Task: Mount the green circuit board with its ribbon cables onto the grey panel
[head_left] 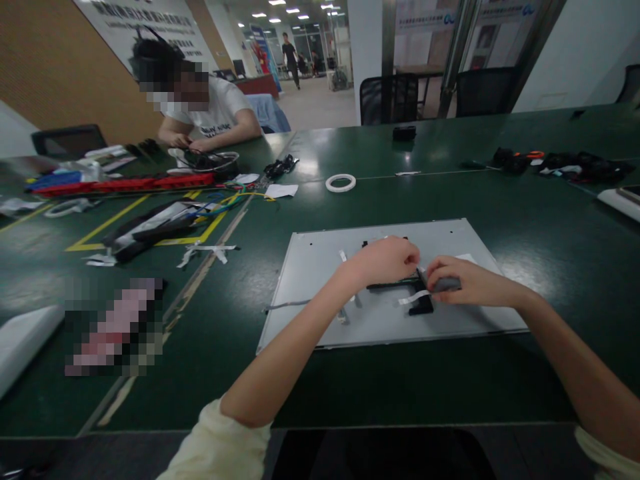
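A grey metal panel (320, 280) lies flat on the green table in front of me. A black board (400, 287) with white ribbon cables (413, 298) sits at its middle. My left hand (387, 259) is closed over the top of the black board, fingers pinched near a small white strip. My right hand (457, 280) is curled round a small grey part (447, 285) right beside the left fingertips. A thin grey cable (287, 305) runs off the panel's left edge.
A roll of white tape (341, 182) lies beyond the panel. At the far left a seated person's hands work on black cables (213, 160), near red strips (125, 184), coloured wires and yellow floor-tape lines. Black tools and orange-handled scissors (530, 156) lie far right. Chairs stand behind.
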Demonstrator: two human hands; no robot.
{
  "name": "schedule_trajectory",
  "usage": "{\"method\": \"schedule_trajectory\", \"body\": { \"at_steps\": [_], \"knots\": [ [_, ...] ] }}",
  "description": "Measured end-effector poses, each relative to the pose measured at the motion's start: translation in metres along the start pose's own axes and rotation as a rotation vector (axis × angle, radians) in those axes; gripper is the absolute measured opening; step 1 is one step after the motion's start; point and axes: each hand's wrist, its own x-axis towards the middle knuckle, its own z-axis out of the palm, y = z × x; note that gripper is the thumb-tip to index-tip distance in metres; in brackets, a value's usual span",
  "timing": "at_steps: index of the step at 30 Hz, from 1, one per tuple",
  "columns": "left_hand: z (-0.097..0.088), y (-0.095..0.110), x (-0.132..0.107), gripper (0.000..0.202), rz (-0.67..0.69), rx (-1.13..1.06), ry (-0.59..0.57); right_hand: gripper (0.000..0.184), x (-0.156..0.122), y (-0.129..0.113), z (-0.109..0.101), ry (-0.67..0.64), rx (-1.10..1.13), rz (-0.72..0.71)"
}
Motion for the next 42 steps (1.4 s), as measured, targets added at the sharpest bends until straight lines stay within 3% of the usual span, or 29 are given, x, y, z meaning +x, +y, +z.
{"method": "schedule_trajectory", "body": {
  "at_steps": [5,12,17,23,28,33,36,42],
  "knots": [
    [0.008,0.000,0.003,0.024,0.019,-0.056,-0.127,0.017,0.002,-0.004,0.000,-0.007,0.027,0.039],
    [0.010,0.001,0.005,0.025,0.057,-0.050,-0.170,0.020,0.003,-0.001,0.002,-0.068,0.303,0.193],
    [0.010,0.001,0.005,0.025,0.077,-0.053,-0.178,0.017,0.002,-0.004,0.003,-0.088,0.512,0.200],
    [0.016,0.000,0.008,0.021,0.061,-0.110,-0.233,0.028,0.000,-0.017,0.000,0.004,0.642,0.205],
    [0.009,0.002,0.011,0.027,-0.045,-0.361,-0.107,0.028,-0.001,-0.022,-0.003,0.076,0.671,0.172],
    [-0.003,0.007,0.006,0.030,-0.075,-0.752,-0.227,0.026,-0.003,-0.022,-0.004,0.155,0.682,0.147],
    [-0.001,0.004,0.005,0.023,-0.080,-0.796,-0.266,0.029,-0.002,-0.021,-0.005,0.178,0.678,0.146],
    [0.008,-0.002,0.010,0.015,-0.077,-0.732,-0.203,0.032,0.000,-0.016,-0.004,0.100,0.615,0.190]
  ]
}}
